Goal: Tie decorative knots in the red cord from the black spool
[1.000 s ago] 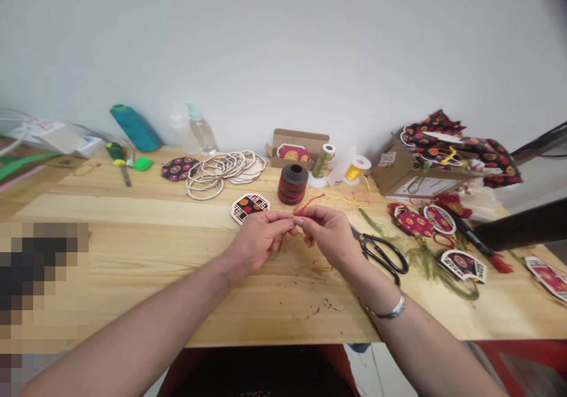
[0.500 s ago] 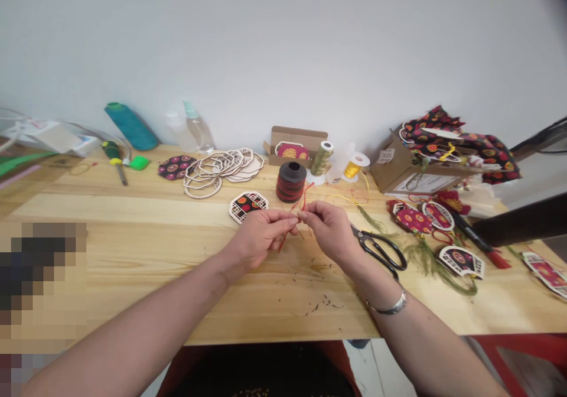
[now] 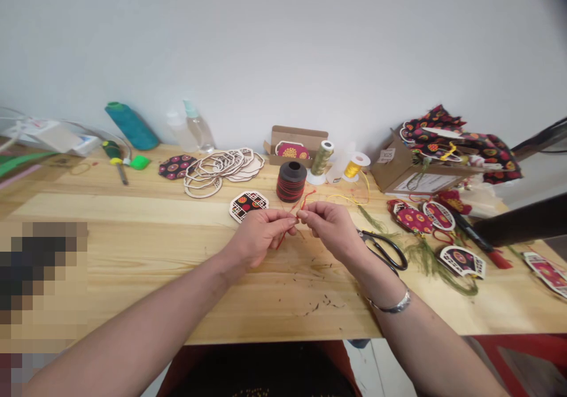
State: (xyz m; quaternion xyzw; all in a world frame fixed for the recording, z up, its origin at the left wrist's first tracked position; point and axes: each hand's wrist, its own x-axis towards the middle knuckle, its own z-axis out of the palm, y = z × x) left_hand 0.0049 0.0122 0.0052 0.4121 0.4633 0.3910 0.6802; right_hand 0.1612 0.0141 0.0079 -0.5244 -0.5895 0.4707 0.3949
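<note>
A thin red cord [image 3: 310, 194] is pinched between my two hands, its ends sticking out past the fingers. My left hand [image 3: 263, 234] closes on it with thumb and forefinger. Fingertip to fingertip with it, my right hand [image 3: 328, 225] grips the same cord. Where the cord crosses between the fingers is too small to make out. Just behind the hands stands a dark spool wound with red cord [image 3: 291, 183]. An ornament with a pale fretwork frame and dark patterned fabric [image 3: 248, 205] lies beyond my left hand. Black-handled scissors [image 3: 384, 249] lie partly hidden by my right forearm.
Pale wooden frames [image 3: 225, 166] are piled at the back. A green thread spool [image 3: 322, 157] and a yellow cord spool [image 3: 355, 165] stand behind. Tasselled ornaments [image 3: 460, 261] and a cardboard box of fabric [image 3: 398, 163] are at the right. A screwdriver [image 3: 116, 162] lies left.
My right hand and forearm have shifted slightly to the right. The red cord's upper end has tilted lower and to the right; both hands keep their pinch.
</note>
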